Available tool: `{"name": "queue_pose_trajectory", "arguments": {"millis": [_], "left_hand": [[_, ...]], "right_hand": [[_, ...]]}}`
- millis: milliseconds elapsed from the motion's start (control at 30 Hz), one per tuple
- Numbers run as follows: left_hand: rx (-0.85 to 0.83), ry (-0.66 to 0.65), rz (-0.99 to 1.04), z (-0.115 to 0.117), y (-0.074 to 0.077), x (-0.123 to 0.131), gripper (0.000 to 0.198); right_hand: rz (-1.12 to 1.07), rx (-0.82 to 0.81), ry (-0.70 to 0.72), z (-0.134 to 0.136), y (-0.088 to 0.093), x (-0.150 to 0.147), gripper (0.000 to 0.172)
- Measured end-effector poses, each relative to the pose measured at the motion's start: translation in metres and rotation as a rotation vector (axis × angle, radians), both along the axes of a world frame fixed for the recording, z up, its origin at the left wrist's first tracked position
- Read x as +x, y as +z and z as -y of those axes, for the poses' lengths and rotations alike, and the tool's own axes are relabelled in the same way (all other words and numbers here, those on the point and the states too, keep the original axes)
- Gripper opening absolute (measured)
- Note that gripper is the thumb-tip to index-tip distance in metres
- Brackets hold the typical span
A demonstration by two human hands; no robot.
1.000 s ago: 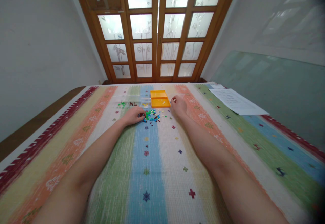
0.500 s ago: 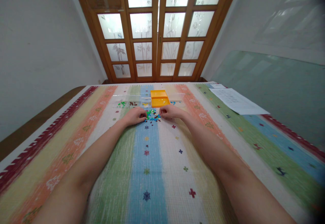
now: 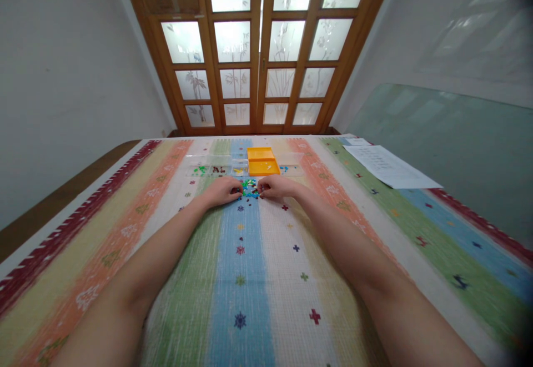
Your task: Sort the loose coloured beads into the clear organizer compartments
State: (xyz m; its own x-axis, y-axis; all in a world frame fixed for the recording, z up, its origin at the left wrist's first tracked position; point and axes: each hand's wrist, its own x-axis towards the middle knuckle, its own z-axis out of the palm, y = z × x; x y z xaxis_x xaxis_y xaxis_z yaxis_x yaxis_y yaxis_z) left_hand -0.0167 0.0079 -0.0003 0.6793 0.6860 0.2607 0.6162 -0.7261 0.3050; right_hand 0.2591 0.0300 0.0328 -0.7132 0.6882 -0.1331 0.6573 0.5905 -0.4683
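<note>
Between my two hands lies a loose pile of small green, blue, white and dark brown plastic pieces (image 3: 250, 189) on the striped cloth. My left hand (image 3: 225, 191) rests at the pile's left edge, fingers curled and pressed together; whatever they may hold is too small to name. At the right edge, my right hand (image 3: 275, 186) bends down with its fingertips pinched among the pieces, and its contents are hidden. Just beyond the hands stand an open yellow box (image 3: 264, 167) with a few pale bits inside, and clear trays.
Left of the yellow box, clear compartments hold green pieces (image 3: 200, 169), brown pieces (image 3: 219, 170) and yellow pieces (image 3: 239, 171). Blue pieces (image 3: 284, 169) sit in a clear tray to its right. Paper sheets (image 3: 387, 165) lie at the table's right side. Wooden glazed doors (image 3: 258, 67) stand behind.
My right hand has shifted slightly left, further over the pile. My left hand has barely moved and stays at the pile's left edge.
</note>
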Motion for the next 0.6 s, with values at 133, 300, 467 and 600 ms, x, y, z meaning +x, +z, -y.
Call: {"name": "queue_pose_trajectory", "arguments": {"millis": [133,300,467,600], "left_hand": [[0.017,0.011,-0.046,-0.002,-0.004,0.001,0.015],[0.014,-0.005,-0.048,-0.002,-0.006,0.000,0.019],[0.023,0.014,-0.069,-0.001,-0.005,0.002,0.019],[0.021,0.045,-0.070,0.000,-0.003,0.003,0.020]], "right_hand": [[-0.089,0.020,0.004,-0.006,-0.006,0.002,0.012],[-0.238,0.053,-0.135,-0.013,-0.013,0.008,0.016],[-0.098,-0.127,-0.032,-0.013,-0.007,0.015,0.013],[0.022,-0.192,0.066,-0.007,0.006,0.015,0.012]]}}
